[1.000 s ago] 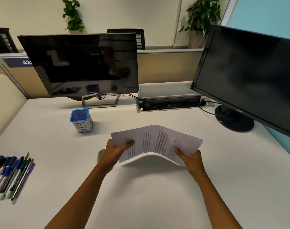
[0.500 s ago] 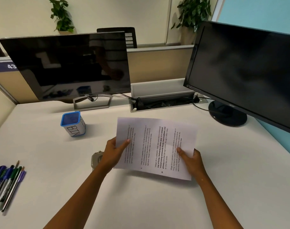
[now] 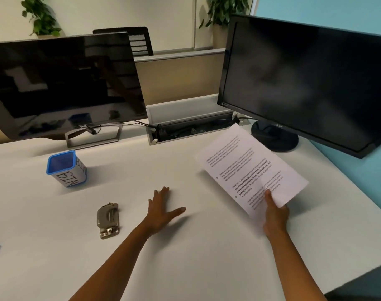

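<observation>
The right hand (image 3: pixel 275 216) is pinching the paper (image 3: pixel 250 166) at its near edge, thumb on top, holding it tilted above the desk's (image 3: pixel 185 268) right side. The left hand (image 3: pixel 161 207) is hovering low, empty, fingers spread. The likely next move is reaching left to grasp the metal tool (image 3: pixel 108 220).

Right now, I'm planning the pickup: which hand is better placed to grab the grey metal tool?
Left. The left hand is free, open and nearer the grey metal tool; the right hand holds the paper.
</observation>
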Demonstrator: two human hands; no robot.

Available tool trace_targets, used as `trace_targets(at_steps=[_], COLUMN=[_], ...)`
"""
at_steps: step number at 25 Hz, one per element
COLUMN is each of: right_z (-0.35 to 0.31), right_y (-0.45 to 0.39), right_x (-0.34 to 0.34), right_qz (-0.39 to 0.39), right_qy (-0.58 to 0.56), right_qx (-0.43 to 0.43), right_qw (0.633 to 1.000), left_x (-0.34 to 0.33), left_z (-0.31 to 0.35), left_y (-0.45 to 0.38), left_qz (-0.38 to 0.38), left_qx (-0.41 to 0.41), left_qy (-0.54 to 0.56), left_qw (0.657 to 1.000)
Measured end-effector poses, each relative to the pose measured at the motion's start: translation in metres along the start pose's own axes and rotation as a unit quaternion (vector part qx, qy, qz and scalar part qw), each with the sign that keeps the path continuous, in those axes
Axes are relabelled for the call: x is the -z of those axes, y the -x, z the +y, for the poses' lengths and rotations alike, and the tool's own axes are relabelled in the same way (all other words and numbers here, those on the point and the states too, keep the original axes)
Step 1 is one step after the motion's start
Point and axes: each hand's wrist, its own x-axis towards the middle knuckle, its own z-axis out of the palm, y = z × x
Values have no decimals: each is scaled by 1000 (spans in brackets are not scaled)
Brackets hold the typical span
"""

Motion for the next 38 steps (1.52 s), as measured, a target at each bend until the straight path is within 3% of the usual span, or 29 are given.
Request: trace_targets(at_steps=[3, 6, 11, 15, 22, 25, 27, 32, 38], right_z=[0, 2, -1, -6, -1, 2, 6, 31, 71], right_y=[-19, -32, -38, -36, -45, -40, -28, 15, 77], right_x=[13, 22, 23, 21, 28, 22, 11, -37, -91], right_qz=[100, 143, 170, 182, 183, 248, 265, 140, -119], right_qy=[41, 123, 238, 233, 294, 320, 346, 409, 442], right_qx=[-31, -39, -4, 64, 91, 63, 96, 236, 331], right_qw=[994, 981, 956, 953, 934, 912, 895, 870, 825], left_x=[-9, -13, -14, -15, -15, -15, -14, -10, -3], left_z=[-10, -19, -21, -20, -17, -16, -15, -15, -17], left_y=[-10, -15, -16, -14, -12, -10, -10, -6, 5], left_qz=[3, -3, -1, 6, 7, 8, 6, 0, -8], left_qx=[-49, -53, -51, -53, -54, -55, -53, -59, -74], left_qy=[-141, -213, -221, -218, -214, -215, -211, -196, -165], left_qw=[989, 976, 974, 974, 975, 975, 976, 979, 983])
